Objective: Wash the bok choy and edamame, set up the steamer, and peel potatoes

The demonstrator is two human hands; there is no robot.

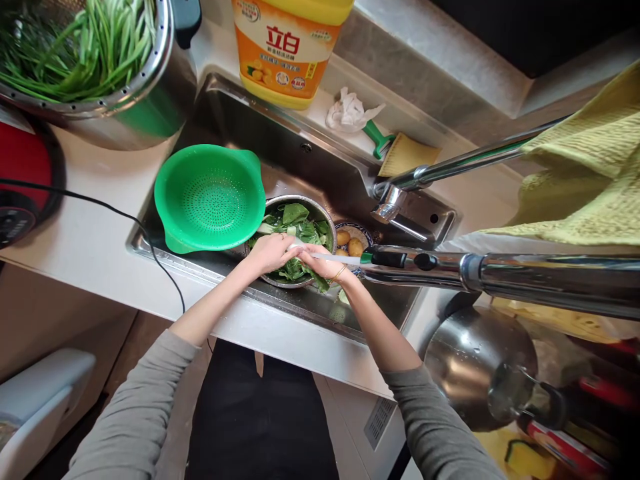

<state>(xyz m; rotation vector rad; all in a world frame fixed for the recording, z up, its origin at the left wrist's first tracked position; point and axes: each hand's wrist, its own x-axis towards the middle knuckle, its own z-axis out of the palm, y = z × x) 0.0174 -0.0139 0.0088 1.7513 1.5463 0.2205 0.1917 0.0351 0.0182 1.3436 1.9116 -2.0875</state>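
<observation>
My left hand [273, 253] and my right hand [323, 263] meet above a metal bowl [331, 223] in the sink, their fingers closed on a leafy green [319, 280]. Its leaf hangs below my right hand, while the fingers hide the rest. A stream of water [337, 259] runs from the faucet [395, 257] onto my hands. More leafy greens [293, 215] fill the bowl. Left of it, a green colander [213, 200] sits in the sink with nothing in it.
Potatoes [355, 247] lie in a patterned bowl beside the metal one. A yellow detergent bottle [290, 53] stands behind the sink [235, 110]. A pot [150, 113] of long greens is at the left. A metal basin [480, 353] stands right, and a cord [115, 209] crosses the counter.
</observation>
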